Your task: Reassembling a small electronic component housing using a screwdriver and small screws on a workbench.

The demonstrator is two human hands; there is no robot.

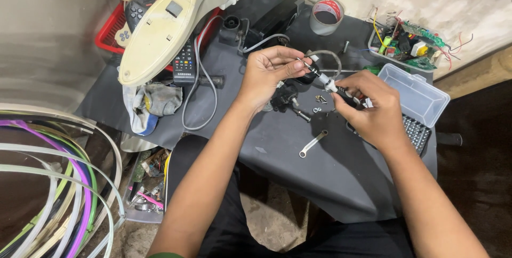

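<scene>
**A:** what's each hand doing here?

**B:** left hand (269, 74) is curled shut round a small black part (313, 69), centre of the frame just above the dark bench (320, 178). Right hand (373, 109) is closed on a screwdriver (332, 85), tip touching that part.

**A:** anything nearby?

**B:** loose screws (320, 98) right below, small wrench (313, 143) lower down, clear plastic case (418, 98) on the right.

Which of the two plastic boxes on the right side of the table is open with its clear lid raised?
The nearer one, the clear plastic box beside the right hand. The farther tray holds circuit boards and wires and shows no lid.
</scene>
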